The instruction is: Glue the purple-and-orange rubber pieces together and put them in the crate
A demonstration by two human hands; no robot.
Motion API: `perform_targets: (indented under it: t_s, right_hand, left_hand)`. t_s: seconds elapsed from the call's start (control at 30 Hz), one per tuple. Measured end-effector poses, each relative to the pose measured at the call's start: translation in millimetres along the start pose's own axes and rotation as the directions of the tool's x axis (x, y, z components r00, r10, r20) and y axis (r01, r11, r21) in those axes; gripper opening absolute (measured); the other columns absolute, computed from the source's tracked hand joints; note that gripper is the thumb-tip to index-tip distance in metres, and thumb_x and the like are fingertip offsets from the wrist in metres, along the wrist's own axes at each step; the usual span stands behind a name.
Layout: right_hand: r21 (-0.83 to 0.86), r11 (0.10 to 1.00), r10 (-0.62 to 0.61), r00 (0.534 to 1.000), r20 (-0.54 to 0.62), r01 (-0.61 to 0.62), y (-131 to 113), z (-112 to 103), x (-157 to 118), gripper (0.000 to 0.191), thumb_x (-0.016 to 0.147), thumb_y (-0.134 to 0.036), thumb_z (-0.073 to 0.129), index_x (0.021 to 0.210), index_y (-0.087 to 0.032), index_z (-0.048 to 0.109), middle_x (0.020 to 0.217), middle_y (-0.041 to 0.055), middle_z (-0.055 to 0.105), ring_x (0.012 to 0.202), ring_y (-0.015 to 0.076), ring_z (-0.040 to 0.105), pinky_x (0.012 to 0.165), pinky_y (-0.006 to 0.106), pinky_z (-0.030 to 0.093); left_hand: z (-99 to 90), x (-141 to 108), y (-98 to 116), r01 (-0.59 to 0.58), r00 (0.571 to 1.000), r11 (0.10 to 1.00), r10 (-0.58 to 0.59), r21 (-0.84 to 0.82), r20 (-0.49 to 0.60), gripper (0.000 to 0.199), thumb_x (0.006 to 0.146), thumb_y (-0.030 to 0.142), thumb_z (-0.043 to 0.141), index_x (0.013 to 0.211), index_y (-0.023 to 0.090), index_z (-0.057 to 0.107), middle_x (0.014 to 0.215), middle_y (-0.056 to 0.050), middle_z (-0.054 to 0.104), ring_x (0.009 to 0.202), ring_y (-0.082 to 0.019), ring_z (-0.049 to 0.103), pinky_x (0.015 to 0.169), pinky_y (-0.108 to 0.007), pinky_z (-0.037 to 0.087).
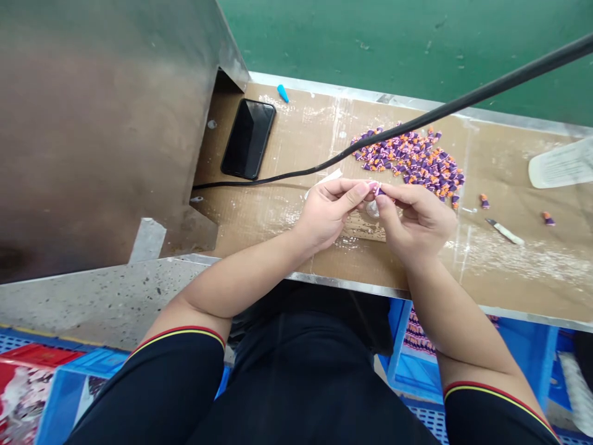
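Both hands meet over the cardboard-covered bench, their fingertips pinched together. Between them shows a small purple and pink piece [378, 191], partly hidden by the fingers. My left hand [331, 210] grips its left side with thumb and forefinger. On the right side, my right hand [414, 219] holds the same piece between thumb and fingers. Just under the fingertips is a small clear round object [372, 209], partly covered. Beyond my right hand lies a pile of small purple and orange pieces [417, 157].
A black cable [324, 165] crosses above the bench [306, 133]. Around it are a phone [249, 139], a blue cap [283, 93], a small knife [504, 232], a whitish container [563, 164] and two loose pieces. A metal housing [106, 123] stands left; blue crates [523, 352] sit below.
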State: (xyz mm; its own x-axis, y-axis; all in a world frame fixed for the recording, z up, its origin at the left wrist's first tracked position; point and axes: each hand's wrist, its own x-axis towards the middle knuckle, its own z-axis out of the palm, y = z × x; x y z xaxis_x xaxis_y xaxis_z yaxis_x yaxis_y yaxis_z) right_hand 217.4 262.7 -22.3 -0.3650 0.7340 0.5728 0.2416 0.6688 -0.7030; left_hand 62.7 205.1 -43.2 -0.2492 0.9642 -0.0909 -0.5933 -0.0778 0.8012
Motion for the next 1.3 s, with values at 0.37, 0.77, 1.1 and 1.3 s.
perform_targets:
  t_s: [0.37, 0.77, 1.1, 1.3]
  right_hand:
    - [-0.048, 0.996, -0.079, 0.992, -0.103, 0.074, 1.3, 6.1, -6.5, 0.011, 0.107, -0.039, 0.080, 0.102, -0.031, 0.085, 0.094, 0.0013, 0.088, 0.081, 0.0220, 0.084, 0.075, 0.039, 0.069]
    - [-0.056, 0.995, -0.085, 0.988, -0.127, 0.079, -6.2, 4.8, -7.3, 0.009, 0.108, -0.035, 0.079, 0.104, -0.030, 0.085, 0.098, 0.0022, 0.089, 0.086, 0.0230, 0.086, 0.077, 0.040, 0.071]
    - [-0.005, 0.994, -0.108, 0.980, -0.168, 0.109, -3.9, 5.6, -7.9, 0.004, 0.106, -0.029, 0.083, 0.107, -0.030, 0.086, 0.099, 0.0015, 0.089, 0.086, 0.0224, 0.086, 0.078, 0.039, 0.070]
    - [-0.013, 0.998, -0.067, 0.983, -0.170, 0.066, 3.3, 9.4, -8.4, 0.014, 0.109, -0.042, 0.078, 0.104, -0.030, 0.084, 0.095, 0.0012, 0.086, 0.083, 0.0208, 0.083, 0.076, 0.040, 0.070]
  left_hand:
    - [-0.2, -5.4, -4.3, -0.291, 0.956, 0.937, 0.289, 0.193, 0.043, 0.022, 0.097, 0.049, 0.094, 0.100, 0.027, 0.093, 0.109, -0.007, 0.088, 0.104, -0.017, 0.084, 0.102, -0.032, 0.068]
    - [-5.4, -11.6, -13.1, -0.516, 0.856, 0.781, 0.481, 0.352, 0.187, 0.025, 0.109, 0.041, 0.080, 0.130, 0.033, 0.089, 0.132, -0.008, 0.087, 0.128, -0.024, 0.084, 0.117, -0.040, 0.068]
    - [-5.2, -15.5, -11.7, -0.460, 0.887, 0.829, 0.420, 0.317, 0.191, 0.027, 0.109, 0.043, 0.080, 0.133, 0.035, 0.088, 0.136, -0.007, 0.086, 0.133, -0.025, 0.082, 0.124, -0.044, 0.065]
    - [-5.3, -11.7, -20.6, -0.454, 0.889, 0.836, 0.403, 0.309, 0.217, 0.034, 0.111, 0.050, 0.076, 0.138, 0.032, 0.086, 0.141, -0.009, 0.084, 0.136, -0.026, 0.080, 0.124, -0.044, 0.065]
